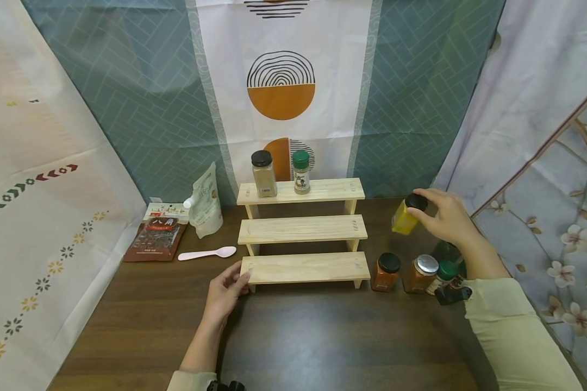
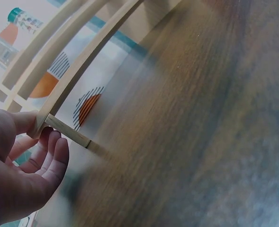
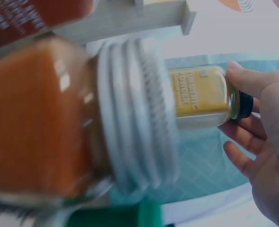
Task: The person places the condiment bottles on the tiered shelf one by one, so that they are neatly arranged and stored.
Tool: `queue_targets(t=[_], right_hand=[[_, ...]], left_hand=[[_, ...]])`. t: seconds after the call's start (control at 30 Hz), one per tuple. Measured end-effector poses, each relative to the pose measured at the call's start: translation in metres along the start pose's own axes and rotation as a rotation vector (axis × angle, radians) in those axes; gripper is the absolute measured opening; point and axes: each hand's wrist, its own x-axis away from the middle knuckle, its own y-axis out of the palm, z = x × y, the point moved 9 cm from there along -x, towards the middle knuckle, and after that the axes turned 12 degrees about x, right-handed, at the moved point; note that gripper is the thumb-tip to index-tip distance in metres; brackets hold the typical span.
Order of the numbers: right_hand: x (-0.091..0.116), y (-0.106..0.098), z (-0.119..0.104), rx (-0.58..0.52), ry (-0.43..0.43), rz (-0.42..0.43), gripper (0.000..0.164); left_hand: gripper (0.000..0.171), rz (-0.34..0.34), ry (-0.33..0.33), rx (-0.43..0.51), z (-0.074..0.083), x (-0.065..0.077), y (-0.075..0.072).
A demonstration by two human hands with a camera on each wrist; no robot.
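My right hand (image 1: 445, 217) grips a jar of yellow turmeric powder (image 1: 403, 218) by its black lid, tilted and above the table. The right wrist view shows the label on this turmeric jar (image 3: 196, 94). With thumb and fingers, my left hand (image 1: 223, 290) pinches the left end of the lowest step of a three-step wooden rack (image 1: 303, 269). On the rack's top step stand a black-lidded jar of pale powder (image 1: 265, 176) and a green-capped spice bottle (image 1: 301, 176).
Right of the rack stand a black-lidded jar (image 1: 386, 272), a silver-lidded jar (image 1: 422, 274) and a green-capped bottle (image 1: 444, 276). At left are a brown spice packet (image 1: 156, 236), a white pouch (image 1: 206, 205) and a pink spoon (image 1: 207, 253). Cloths hang around the table.
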Motion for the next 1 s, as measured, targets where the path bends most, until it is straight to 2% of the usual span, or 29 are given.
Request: queue_targets(t=[0.13, 0.37, 0.63, 1.0], right_hand=[[-0.009, -0.004, -0.008, -0.014, 0.002, 0.011, 0.051], [-0.026, -0.015, -0.028, -0.002, -0.058, 0.073, 0.048], [-0.043, -0.023, -0.038, -0.058, -0.041, 0.077, 0.049], [-0.067, -0.035, -0.062, -0.059, -0.09, 0.12, 0.046]], left_hand=[[0.043, -0.002, 0.001, 0.005, 0.0, 0.0, 0.0], [0.043, 0.001, -0.004, -0.006, 0.0, 0.001, -0.001], [0.043, 0.003, -0.001, -0.015, 0.0, 0.0, 0.0], [0.044, 0.009, -0.007, -0.016, 0.0, 0.0, 0.0]])
